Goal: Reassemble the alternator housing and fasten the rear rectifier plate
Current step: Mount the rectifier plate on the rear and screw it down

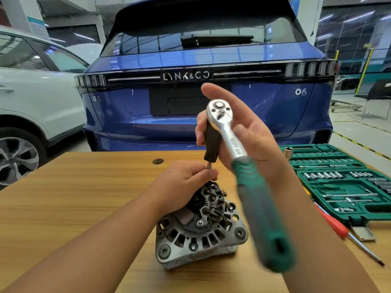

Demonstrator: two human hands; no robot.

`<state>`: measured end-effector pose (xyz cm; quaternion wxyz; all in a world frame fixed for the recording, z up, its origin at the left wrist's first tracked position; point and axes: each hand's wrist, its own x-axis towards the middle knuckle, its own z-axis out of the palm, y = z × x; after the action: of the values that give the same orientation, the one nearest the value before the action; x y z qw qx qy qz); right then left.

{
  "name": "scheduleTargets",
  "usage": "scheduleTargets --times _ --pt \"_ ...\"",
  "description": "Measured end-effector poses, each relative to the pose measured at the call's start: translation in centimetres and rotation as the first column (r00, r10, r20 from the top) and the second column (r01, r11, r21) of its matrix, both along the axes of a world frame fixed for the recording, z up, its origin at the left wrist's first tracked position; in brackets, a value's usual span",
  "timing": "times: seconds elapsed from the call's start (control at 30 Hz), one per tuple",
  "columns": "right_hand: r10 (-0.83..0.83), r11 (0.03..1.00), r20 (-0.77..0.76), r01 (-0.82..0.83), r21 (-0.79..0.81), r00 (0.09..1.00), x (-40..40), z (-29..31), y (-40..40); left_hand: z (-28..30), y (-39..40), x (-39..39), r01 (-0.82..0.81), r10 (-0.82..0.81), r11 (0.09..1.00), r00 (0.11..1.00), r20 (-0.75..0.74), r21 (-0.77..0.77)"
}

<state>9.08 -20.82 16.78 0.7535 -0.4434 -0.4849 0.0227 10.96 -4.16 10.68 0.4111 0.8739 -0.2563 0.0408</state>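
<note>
A grey alternator (pixel 201 233) sits on the wooden table (pixel 84 197), its rear rectifier plate (pixel 211 204) facing up. My left hand (pixel 184 182) rests on its top and pinches the thin metal shaft of a driver. My right hand (pixel 243 134) is raised above it, fingers curled round the driver's dark handle (pixel 212 142). A chrome ratchet (pixel 224 121) with a green handle (pixel 262 218) also lies across this palm, its handle pointing toward me and blurred.
An open green socket set case (pixel 342 182) lies at the table's right side. A red-handled screwdriver (pixel 336 225) lies in front of it. A blue car (pixel 203 81) stands just beyond the table's far edge, a white car (pixel 31 92) to the left.
</note>
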Motion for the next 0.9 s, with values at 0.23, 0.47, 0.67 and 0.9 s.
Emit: scheduleTargets --times 0.23,0.47,0.67,0.9 --pt "-0.536 0.825 -0.197 0.559 0.081 0.821 -1.1 0.2 1.8 0.4 0.1 -0.5 -0.023 0.016 0.996 0.996 0.084 0.086" --pt "-0.253 0.956 -0.031 0.255 0.145 0.967 -0.4 -0.5 0.6 0.6 0.1 -0.7 -0.046 0.038 0.994 0.995 0.09 0.095" --pt "-0.27 0.962 0.199 0.253 0.104 0.942 0.0 -0.5 0.8 0.7 -1.1 -1.6 -0.075 0.073 0.993 0.997 -0.024 -0.092" --pt "-0.085 0.996 0.054 0.084 0.021 0.995 -0.3 -0.1 0.3 -0.3 -1.9 -0.3 -0.117 0.116 0.984 0.993 -0.012 -0.138"
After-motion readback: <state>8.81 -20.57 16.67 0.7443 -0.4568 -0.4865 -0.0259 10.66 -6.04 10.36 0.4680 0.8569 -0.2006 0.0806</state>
